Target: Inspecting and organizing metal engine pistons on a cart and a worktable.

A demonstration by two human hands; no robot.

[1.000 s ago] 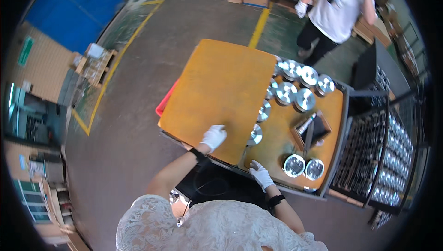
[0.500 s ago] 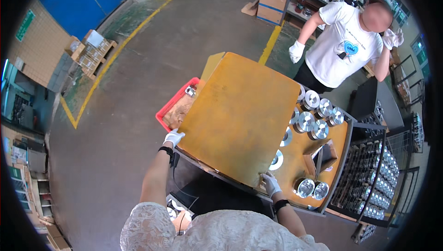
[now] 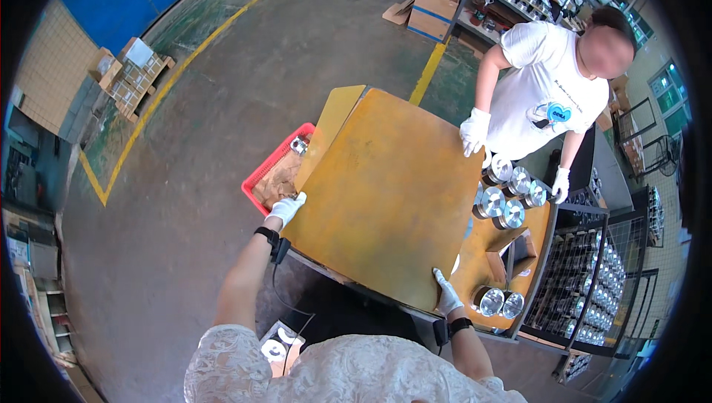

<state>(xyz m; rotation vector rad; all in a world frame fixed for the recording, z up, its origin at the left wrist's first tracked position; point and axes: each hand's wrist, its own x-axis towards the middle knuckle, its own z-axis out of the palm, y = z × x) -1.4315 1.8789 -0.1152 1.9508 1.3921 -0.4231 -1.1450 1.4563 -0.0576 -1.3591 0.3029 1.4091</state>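
Observation:
A large yellow-brown board (image 3: 382,188) lies over the left part of a workbench. My left hand (image 3: 285,209), in a white glove, grips its left edge with the thumb on top. My right hand (image 3: 446,295), also gloved, closes on the board near its near right corner. The fingers under the board are hidden. Across from me, a co-worker's gloved hand (image 3: 475,132) rests at the far right corner. Shiny metal pistons (image 3: 491,203) stand in rows beside the board, some partly covered by it.
A red basket (image 3: 256,173) with brown paper and a metal part sits left of the board. Right of it, an open-topped wooden box (image 3: 512,253) and two pistons (image 3: 489,301) stand on the bench. Beyond is a wire rack of pistons (image 3: 582,277). The co-worker (image 3: 552,91) stands opposite.
The co-worker has leaned in, bringing one hand to the board and the other to the bench edge. My right hand has moved to the board's right edge; the board covers more of the nearest pistons.

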